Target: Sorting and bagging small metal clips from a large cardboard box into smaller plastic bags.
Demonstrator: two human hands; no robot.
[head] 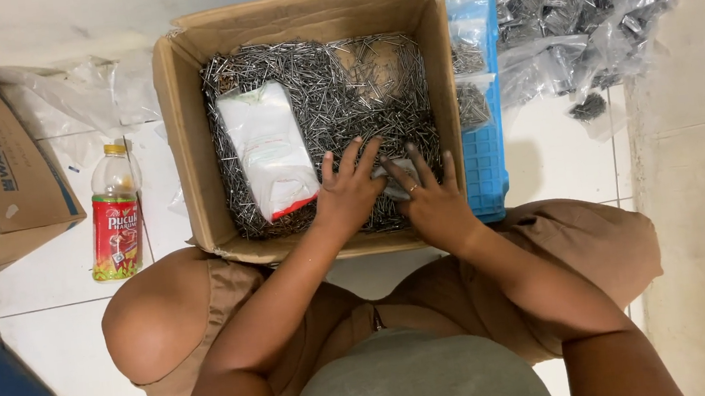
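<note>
Grey nails [333, 95] heaped in a cardboard box [191, 154], left hand [350, 191] spread flat on the nails, right hand [432, 203] beside it pressing a small clear bag [392, 182], white packet [269, 150] lying near the left hand

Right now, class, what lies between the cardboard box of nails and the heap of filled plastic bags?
In the head view, a blue plastic crate stands between the cardboard box and the plastic bags, touching the box's side.
</note>
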